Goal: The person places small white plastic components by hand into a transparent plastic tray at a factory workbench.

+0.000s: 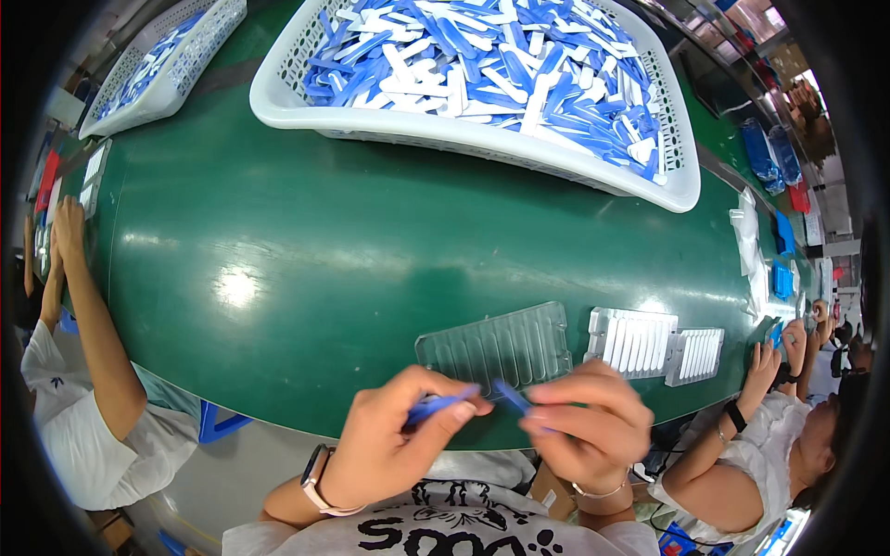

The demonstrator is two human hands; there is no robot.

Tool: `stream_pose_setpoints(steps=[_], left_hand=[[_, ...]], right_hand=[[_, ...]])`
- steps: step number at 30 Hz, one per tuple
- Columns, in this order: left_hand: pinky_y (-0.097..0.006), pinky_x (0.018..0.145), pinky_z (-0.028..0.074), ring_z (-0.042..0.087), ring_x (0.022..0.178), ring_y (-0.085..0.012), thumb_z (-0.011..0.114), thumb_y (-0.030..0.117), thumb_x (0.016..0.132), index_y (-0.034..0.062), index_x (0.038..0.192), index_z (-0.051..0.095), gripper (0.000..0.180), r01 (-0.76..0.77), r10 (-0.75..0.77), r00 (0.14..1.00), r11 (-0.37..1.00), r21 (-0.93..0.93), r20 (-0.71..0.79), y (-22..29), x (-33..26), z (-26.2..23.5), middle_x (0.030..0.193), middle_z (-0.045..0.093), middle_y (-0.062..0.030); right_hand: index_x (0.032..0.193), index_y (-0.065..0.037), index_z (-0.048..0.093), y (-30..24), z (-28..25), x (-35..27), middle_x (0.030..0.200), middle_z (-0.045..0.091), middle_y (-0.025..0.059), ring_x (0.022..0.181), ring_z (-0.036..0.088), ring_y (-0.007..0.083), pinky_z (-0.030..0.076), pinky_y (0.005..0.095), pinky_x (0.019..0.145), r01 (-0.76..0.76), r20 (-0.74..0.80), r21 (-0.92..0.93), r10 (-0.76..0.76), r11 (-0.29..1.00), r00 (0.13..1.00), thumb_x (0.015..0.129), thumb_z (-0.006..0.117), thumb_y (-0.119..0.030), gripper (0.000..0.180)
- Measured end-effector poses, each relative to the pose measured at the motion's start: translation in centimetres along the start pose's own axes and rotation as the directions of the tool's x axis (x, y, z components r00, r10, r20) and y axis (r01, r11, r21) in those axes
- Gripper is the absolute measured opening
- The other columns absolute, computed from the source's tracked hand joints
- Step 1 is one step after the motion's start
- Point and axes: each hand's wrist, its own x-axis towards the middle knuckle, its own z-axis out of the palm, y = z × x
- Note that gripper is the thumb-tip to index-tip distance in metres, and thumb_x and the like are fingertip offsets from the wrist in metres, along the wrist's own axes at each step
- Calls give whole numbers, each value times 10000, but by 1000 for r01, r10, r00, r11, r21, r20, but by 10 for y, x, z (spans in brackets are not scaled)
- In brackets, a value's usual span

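My left hand (394,435) is closed on a slim blue plastic stick (443,402), pinched between thumb and fingers with its tip pointing right. My right hand (593,422) pinches another blue plastic stick (512,396), its tip angled up toward the left. The two sticks' tips are close together in front of me, and motion blurs the fingertips a little. Just beyond my hands lies a clear ribbed plastic tray (496,345) with long slots. To its right, a tray with white sticks (634,341) lies beside a smaller similar one (695,356).
A big white perforated basket (464,125) heaped with blue and white sticks stands across the green table (324,241). Another such basket (148,111) is at the far left. A co-worker's arm (97,315) reaches in at left; another person's hands (777,357) work at right.
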Motion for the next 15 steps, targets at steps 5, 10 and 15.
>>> stream_pose_setpoints(steps=[5,10,15], left_hand=[[-197,641,481,631,743,-61,586,60,897,-10,952,546,98,29,-44,984,996,-90,-171,-8,-7,-9,840,702,-96],[-168,495,371,465,544,-2,614,85,875,3,892,561,99,157,-125,958,982,106,-257,4,-10,-16,855,706,-93],[-173,500,390,479,542,-2,621,87,871,4,876,570,97,162,-141,974,981,111,-177,3,1,-11,855,709,-79]], right_hand=[[834,-127,694,4,-21,-10,983,649,-37,695,544,95,324,251,562,345,-19,-433,-391,833,920,646,734,-59,204],[861,-138,700,8,-25,-15,977,650,-50,721,536,84,321,249,575,378,56,-460,-398,803,916,667,717,-68,207],[875,-111,697,9,-27,2,903,666,-13,735,554,112,373,268,603,236,118,-457,-204,858,972,689,708,-44,198]])
